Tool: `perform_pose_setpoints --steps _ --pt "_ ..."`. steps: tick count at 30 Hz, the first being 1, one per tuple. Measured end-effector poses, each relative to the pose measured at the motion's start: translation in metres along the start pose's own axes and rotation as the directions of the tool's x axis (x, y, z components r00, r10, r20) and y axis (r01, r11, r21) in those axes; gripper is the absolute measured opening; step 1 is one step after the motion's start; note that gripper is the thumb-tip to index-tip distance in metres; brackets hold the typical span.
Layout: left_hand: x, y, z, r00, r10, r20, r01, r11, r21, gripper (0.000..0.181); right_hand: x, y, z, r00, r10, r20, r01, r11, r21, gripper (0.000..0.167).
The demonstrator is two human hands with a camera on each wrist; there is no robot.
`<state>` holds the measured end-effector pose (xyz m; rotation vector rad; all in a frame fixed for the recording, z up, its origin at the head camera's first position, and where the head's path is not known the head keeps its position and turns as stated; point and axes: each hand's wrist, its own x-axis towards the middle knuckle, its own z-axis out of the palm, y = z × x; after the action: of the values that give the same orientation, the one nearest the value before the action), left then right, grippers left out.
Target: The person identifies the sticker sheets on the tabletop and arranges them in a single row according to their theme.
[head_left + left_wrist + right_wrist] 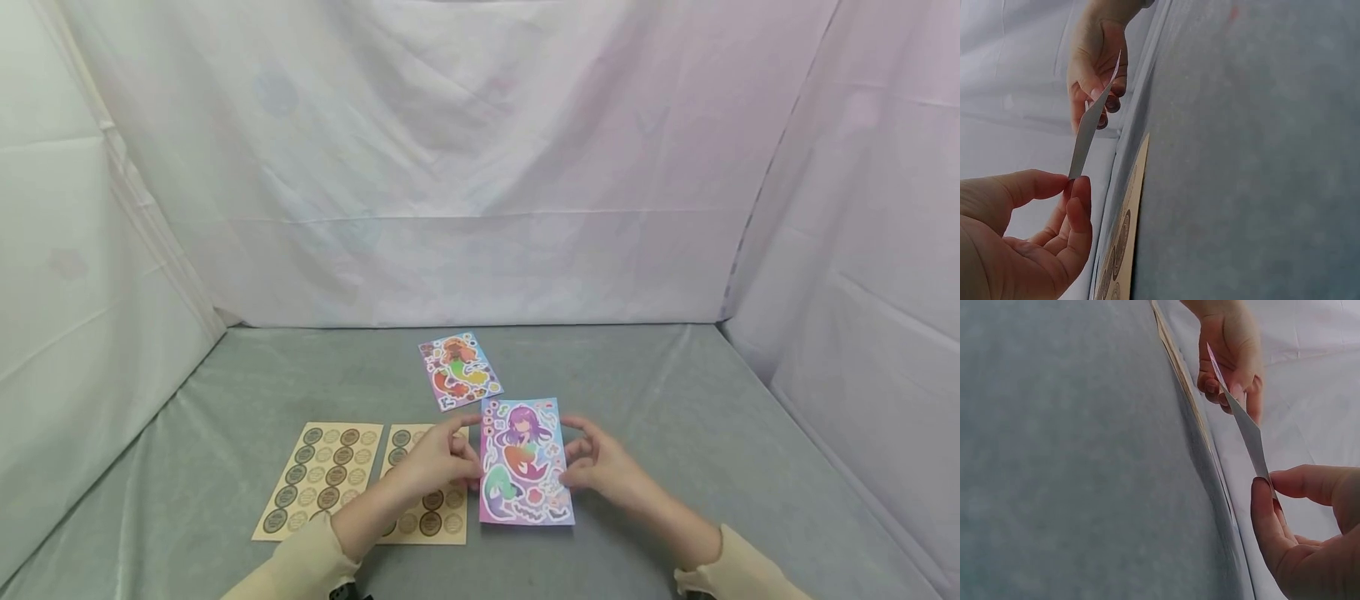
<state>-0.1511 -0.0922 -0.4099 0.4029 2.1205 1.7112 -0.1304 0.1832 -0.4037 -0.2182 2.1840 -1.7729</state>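
Observation:
A sticker sheet (523, 462) with a purple-haired mermaid is held up off the table between both hands. My left hand (438, 457) pinches its left edge; in the left wrist view the thumb and fingertips of that hand (1041, 231) meet on the sheet (1088, 134). On the opposite edge, my right hand (609, 467) pinches it too, thumb against fingers, as the right wrist view shows with the hand (1310, 525) and the sheet's plain grey-looking back (1250, 437). The sheet bends slightly.
Behind lies another mermaid sticker sheet (461, 372), tilted. Two tan sheets of round stickers, the left one (318, 479) and the right one (397, 458), lie on the grey tabletop (720, 467); my left forearm passes over the right one. White cloth (480, 167) hangs at the back and sides.

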Motion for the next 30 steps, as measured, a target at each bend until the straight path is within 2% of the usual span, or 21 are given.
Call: perform_pose_setpoints --steps 7,17,23,30 --pt "-0.0022 -0.0015 0.0009 1.000 -0.018 0.007 0.018 1.000 0.011 0.074 -0.0006 0.0016 0.0021 1.000 0.004 0.025 -0.004 1.000 -0.007 0.083" --pt "-0.0055 0.0002 0.0005 0.999 -0.039 0.022 0.038 0.996 0.077 0.072 -0.0008 0.0028 0.0032 0.998 0.032 0.058 -0.030 0.999 -0.043 0.084" --pt "-0.0064 0.0016 0.0015 0.998 -0.057 0.026 0.053 0.991 0.122 0.072 -0.0008 0.0029 0.0054 0.997 0.037 0.067 -0.033 0.998 -0.062 0.084" --pt "-0.0065 0.0015 0.0015 0.997 -0.067 0.027 0.063 0.990 0.128 0.072 -0.0002 0.0059 0.0060 0.997 0.053 0.063 -0.047 0.995 -0.085 0.083"
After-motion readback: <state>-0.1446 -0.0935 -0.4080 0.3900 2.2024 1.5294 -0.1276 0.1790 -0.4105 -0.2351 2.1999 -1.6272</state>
